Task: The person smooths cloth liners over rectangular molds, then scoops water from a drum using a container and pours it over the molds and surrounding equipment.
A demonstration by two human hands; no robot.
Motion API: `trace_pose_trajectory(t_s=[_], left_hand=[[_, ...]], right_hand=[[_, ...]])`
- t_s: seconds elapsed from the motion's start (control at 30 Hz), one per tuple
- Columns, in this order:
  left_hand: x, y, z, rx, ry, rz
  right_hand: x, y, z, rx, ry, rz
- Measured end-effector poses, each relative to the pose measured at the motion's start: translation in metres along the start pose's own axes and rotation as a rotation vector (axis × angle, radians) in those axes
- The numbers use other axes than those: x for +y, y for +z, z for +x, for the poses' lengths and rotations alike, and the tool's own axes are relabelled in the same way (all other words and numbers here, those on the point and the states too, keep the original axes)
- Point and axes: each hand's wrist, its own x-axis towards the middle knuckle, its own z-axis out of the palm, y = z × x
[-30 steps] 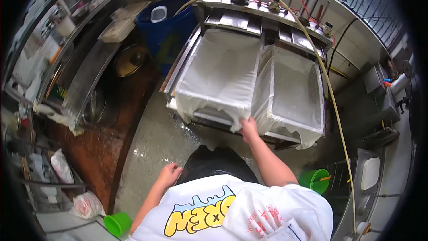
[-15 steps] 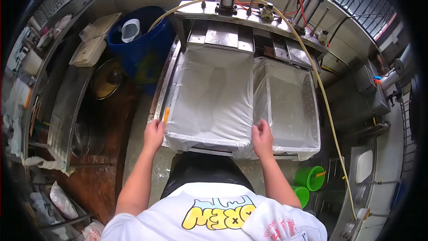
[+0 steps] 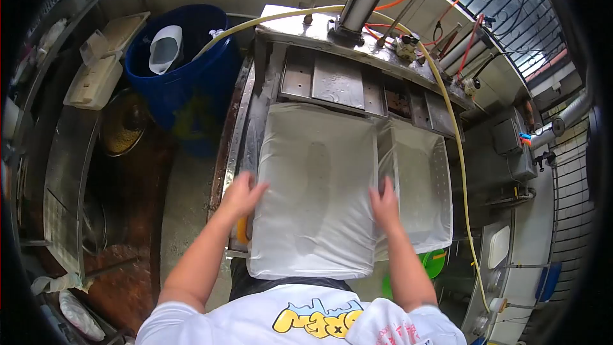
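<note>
At the centre, straight ahead of the person, lies a large tray [image 3: 311, 267] wrapped in white cloth [image 3: 319, 223], its near edge at 6 o'clock just before the waist. The left hand [image 3: 242, 197] is at its 9 o'clock edge and the right hand [image 3: 384, 206] at its 3 o'clock edge; thumbs and fingers stand wide apart, clasping nothing visible, and whether they touch the cloth cannot be told. The lining looks largely done: the cloth lies over the near rim and both long sides, with some wrinkles and a darker patch in the middle. Any remaining adjustment is hard to judge. Metal plates [image 3: 338, 83] sit beyond the far edge at 12 o'clock, not over the tray's middle. A second cloth-lined tray [image 3: 415, 244] stands close at 3 o'clock, so room there looks tight. At 9 o'clock a metal rail [image 3: 225, 169] runs alongside, with a strip of floor [image 3: 182, 198] past it. A yellow hose [image 3: 454, 134] hangs at 2 o'clock, and above the trays room looks free for lifting hands.
</note>
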Motion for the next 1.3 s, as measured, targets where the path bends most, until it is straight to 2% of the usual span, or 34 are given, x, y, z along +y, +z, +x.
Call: trace_pose_trajectory(t_s=[0.1,0.2,0.23,0.3,0.33,0.37,0.4,0.43,0.47,0.5,0.53,0.6,0.67,0.7,0.73,0.8,0.83,0.9,0.93,0.97,1.0,1.07,1.1,1.17,1.27,1.3], left_hand=[[0.015,0.005,0.100,0.255,0.225,0.026],[0.059,0.000,0.161,0.287,0.144,0.058],[0.058,0.002,0.185,0.232,0.082,0.026],[0.061,-0.008,0.209,0.176,0.011,0.008],[0.067,-0.018,0.216,0.078,-0.024,-0.027],[0.071,-0.021,0.219,-0.019,-0.061,-0.067],[0.064,-0.018,0.223,-0.020,-0.069,-0.062],[0.051,-0.013,0.229,0.058,0.023,-0.321],[0.038,-0.005,0.234,0.136,0.116,-0.579],[0.025,0.006,0.238,-0.011,-0.019,-0.875],[0.025,0.012,0.230,-0.008,-0.023,-0.865],[0.031,0.031,0.202,-0.632,-0.233,-1.283],[0.042,0.047,0.169,-0.520,-0.216,-1.195],[0.035,0.057,0.169,-0.515,-0.264,-1.367],[0.025,0.056,0.176,-0.492,-0.266,-1.364],[0.018,0.049,0.195,-0.560,-0.231,-1.330],[0.018,0.037,0.210,-0.392,-0.322,-1.124],[0.051,-0.027,0.234,0.032,-0.256,-0.468],[0.029,-0.051,0.287,0.223,-0.080,-0.364],[0.066,-0.088,0.282,0.298,-0.101,-0.744],[0.050,-0.115,0.325,0.435,0.272,-0.646],[0.080,-0.131,0.327,0.549,0.315,-0.365],[0.070,-0.126,0.336,0.532,0.316,-0.370],[0.055,-0.119,0.351,0.278,0.052,0.522],[0.061,-0.101,0.321,0.144,0.035,0.635],[0.059,-0.088,0.308,0.184,0.161,0.593]], right_hand=[[-0.012,0.022,0.135,0.017,0.032,-0.057],[0.000,0.053,0.215,-0.041,0.100,-0.081],[-0.002,0.058,0.226,-0.047,0.097,-0.079],[0.004,0.071,0.239,-0.189,0.323,0.108],[0.025,0.078,0.245,-0.195,0.330,0.118],[0.076,0.089,0.262,-0.261,0.213,0.115],[0.083,0.090,0.263,-0.299,0.155,0.118],[0.088,0.091,0.264,-0.336,0.098,0.122],[0.052,0.068,0.249,-0.319,0.221,0.148],[0.040,0.060,0.241,-0.313,0.283,0.166],[0.028,0.051,0.233,-0.305,0.345,0.185],[0.030,0.049,0.227,-0.177,0.254,0.303],[0.031,0.048,0.228,-0.194,0.276,0.283],[0.033,0.051,0.230,-0.202,0.302,0.251],[0.034,0.055,0.232,-0.218,0.290,0.262],[0.043,0.057,0.235,-0.211,0.228,0.340],[0.048,0.059,0.237,-0.215,0.228,0.340],[0.063,0.066,0.244,-0.180,0.181,0.150],[0.063,0.065,0.245,-0.176,0.189,0.146],[0.059,0.063,0.246,-0.189,0.135,0.124],[0.055,0.061,0.244,-0.203,0.087,0.101],[0.038,0.058,0.237,-0.178,0.128,0.085],[0.033,0.059,0.235,-0.159,0.144,0.079],[0.023,0.062,0.238,-0.153,0.126,0.027],[-0.001,0.053,0.227,-0.176,0.136,-0.054],[0.000,0.053,0.228,-0.162,0.167,-0.048]])
